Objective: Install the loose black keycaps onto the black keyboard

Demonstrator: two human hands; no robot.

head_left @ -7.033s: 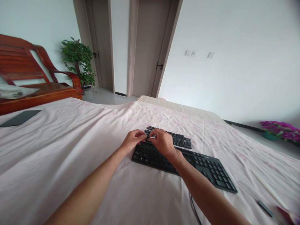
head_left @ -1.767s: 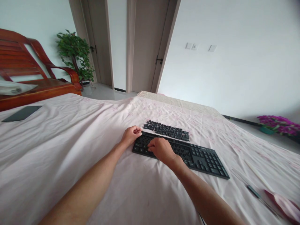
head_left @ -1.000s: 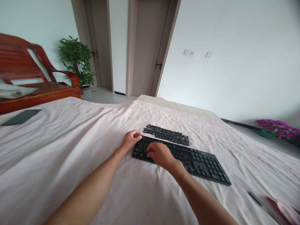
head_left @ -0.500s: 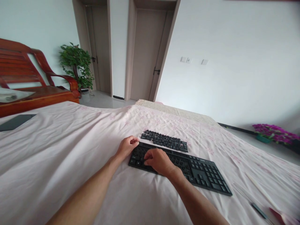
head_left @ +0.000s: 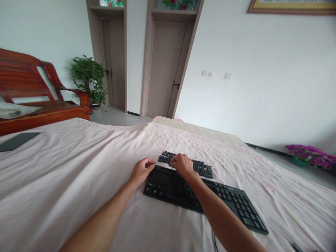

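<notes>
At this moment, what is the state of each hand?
Left hand: fingers curled at the far left corner of the keyboard; grip cannot be told.
Right hand: fingers curled over the loose keycaps; whether it holds one cannot be told.

Both arms are bare along all the length that shows. The left forearm (head_left: 102, 220) is broad where the lower edge of the view cuts it and narrows evenly to a slimmer wrist. The right forearm (head_left: 220, 213) has the same long, smooth taper and is also cut off by the lower edge. The left hand (head_left: 141, 170) and the right hand (head_left: 183, 165) are bare too, from the wrists to the ends of the fingers (head_left: 148, 161) (the nails are too small here to make out). The knuckles look softly rounded.
</notes>
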